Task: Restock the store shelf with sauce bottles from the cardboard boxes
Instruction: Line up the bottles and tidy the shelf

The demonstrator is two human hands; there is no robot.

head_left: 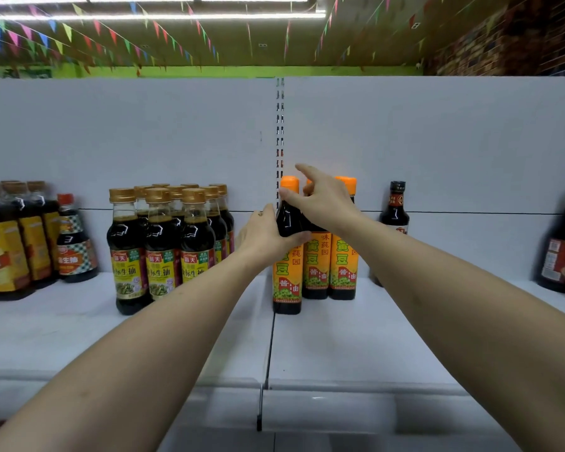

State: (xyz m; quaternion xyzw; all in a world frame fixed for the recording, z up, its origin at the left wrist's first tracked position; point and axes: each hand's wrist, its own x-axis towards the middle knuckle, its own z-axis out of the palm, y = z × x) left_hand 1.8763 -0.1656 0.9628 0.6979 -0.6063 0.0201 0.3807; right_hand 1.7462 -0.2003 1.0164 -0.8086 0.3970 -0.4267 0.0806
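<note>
Dark sauce bottles with gold caps (163, 243) are standing in a cluster on the left part of the white shelf (356, 340). The left hand (265, 233) is wrapping its thumb and fingers around the shoulder of the front orange-capped bottle (287, 256), which is standing upright on the shelf just right of the centre seam. The right hand (320, 199) is resting over the necks of the two orange-capped bottles behind (328, 269), index finger raised; its grasp is apparently loose, though closure cannot be confirmed. A single dark bottle (394, 213) is standing further right.
</note>
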